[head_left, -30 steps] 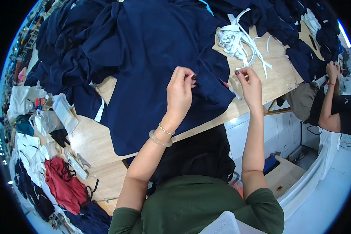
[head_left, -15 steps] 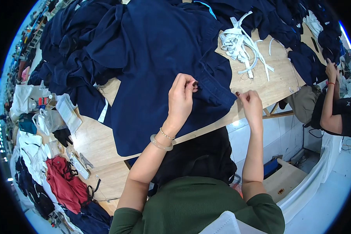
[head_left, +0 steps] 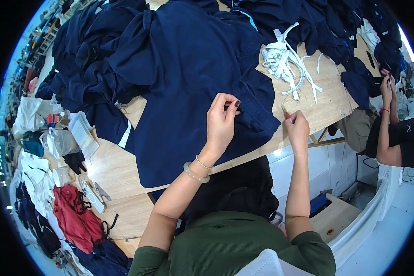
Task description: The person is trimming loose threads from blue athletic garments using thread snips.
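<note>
A dark navy garment [head_left: 188, 92] with a gathered elastic waistband [head_left: 257, 108] lies spread over the wooden table, its lower edge hanging at the near side. My left hand [head_left: 221, 122] is just over the fabric beside the waistband, thumb and fingers pinched together. Whatever it grips, perhaps a bit of cloth or thread, is too small to make out. To the right of the waistband, my right hand [head_left: 298, 131] is closed above the table's edge. Something small and reddish shows at its fingertips; I cannot tell whether it is a nail or a thin tool.
White tape strips [head_left: 283, 60] lie tangled beyond my right hand. Navy garments [head_left: 96, 60] are heaped at the far left and along the back. A red bag [head_left: 76, 216] and a phone [head_left: 93, 197] are at the left. A co-worker [head_left: 391, 133] handles dark cloth at the right.
My right hand has drawn slightly nearer to me, its fingers more curled, with the reddish thing now showing. My left hand sits slightly lower and farther right, still pinched.
</note>
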`<state>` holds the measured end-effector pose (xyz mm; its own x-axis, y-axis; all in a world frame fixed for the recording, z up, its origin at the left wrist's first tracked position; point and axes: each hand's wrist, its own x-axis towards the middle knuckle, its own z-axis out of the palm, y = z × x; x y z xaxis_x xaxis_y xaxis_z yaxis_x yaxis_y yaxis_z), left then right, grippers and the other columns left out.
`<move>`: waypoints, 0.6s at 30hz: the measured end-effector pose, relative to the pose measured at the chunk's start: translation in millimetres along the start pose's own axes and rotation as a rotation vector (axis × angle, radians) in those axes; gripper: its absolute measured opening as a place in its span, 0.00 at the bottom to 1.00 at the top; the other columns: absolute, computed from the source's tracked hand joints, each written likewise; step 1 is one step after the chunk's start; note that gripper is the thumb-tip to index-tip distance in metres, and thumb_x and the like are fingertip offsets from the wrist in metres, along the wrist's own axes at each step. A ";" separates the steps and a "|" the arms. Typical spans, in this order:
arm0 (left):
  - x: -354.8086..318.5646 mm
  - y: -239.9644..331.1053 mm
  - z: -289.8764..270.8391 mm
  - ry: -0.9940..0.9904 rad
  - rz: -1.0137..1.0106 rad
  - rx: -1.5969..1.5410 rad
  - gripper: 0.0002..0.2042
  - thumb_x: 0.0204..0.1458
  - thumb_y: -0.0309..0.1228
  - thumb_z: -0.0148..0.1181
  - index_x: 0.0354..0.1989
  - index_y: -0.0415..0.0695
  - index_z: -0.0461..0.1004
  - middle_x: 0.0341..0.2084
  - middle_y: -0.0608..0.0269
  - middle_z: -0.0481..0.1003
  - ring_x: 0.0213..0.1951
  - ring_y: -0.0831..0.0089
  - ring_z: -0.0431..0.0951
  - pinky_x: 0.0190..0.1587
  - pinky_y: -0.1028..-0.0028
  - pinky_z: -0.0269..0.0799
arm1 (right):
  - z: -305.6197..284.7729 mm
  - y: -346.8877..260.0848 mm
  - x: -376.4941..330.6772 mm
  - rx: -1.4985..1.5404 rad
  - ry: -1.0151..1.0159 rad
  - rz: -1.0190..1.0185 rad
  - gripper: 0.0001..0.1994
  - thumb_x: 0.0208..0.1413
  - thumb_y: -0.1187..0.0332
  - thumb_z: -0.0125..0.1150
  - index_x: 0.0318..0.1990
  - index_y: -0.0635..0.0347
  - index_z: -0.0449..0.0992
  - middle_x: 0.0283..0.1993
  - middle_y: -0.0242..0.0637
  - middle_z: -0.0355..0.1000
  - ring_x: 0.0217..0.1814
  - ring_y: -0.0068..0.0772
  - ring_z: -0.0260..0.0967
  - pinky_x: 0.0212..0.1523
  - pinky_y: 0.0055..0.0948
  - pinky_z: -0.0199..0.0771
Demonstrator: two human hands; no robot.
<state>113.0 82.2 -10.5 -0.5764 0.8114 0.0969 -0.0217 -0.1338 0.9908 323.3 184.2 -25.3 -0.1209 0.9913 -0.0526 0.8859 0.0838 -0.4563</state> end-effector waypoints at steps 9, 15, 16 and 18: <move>22.9 -9.1 -5.8 0.014 -0.163 -0.111 0.05 0.58 0.25 0.55 0.33 0.35 0.72 0.28 0.67 0.69 0.28 0.84 0.70 0.30 0.82 0.72 | -50.4 -50.1 -2.7 0.456 -0.071 -0.197 0.07 0.58 0.73 0.53 0.44 0.62 0.68 0.34 0.39 0.72 0.37 0.29 0.71 0.40 0.26 0.68; 28.1 -2.8 -10.2 -0.032 -0.283 -0.173 0.05 0.59 0.28 0.55 0.35 0.40 0.75 0.28 0.71 0.72 0.30 0.85 0.68 0.33 0.82 0.68 | -49.3 -102.3 -14.6 0.378 -0.013 -0.549 0.08 0.49 0.71 0.63 0.36 0.61 0.74 0.28 0.36 0.70 0.33 0.31 0.68 0.34 0.28 0.67; 28.5 -2.6 -10.5 -0.033 -0.279 -0.180 0.05 0.58 0.28 0.55 0.35 0.40 0.75 0.28 0.71 0.72 0.30 0.85 0.68 0.33 0.83 0.68 | -48.7 -107.5 -15.0 0.267 -0.033 -0.605 0.07 0.48 0.71 0.63 0.35 0.61 0.75 0.28 0.36 0.70 0.32 0.32 0.67 0.32 0.30 0.66; 28.4 -0.7 -11.3 -0.032 -0.275 -0.187 0.05 0.58 0.28 0.55 0.36 0.40 0.75 0.28 0.71 0.72 0.30 0.85 0.69 0.33 0.83 0.68 | -44.2 -115.2 -15.5 0.232 -0.051 -0.632 0.06 0.47 0.71 0.64 0.32 0.61 0.75 0.27 0.36 0.71 0.31 0.34 0.66 0.31 0.31 0.66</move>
<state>87.4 98.9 -9.6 -0.5026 0.8485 -0.1655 -0.3237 -0.0072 0.9461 242.8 163.7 67.4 -0.6103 0.7522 0.2484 0.5190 0.6166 -0.5919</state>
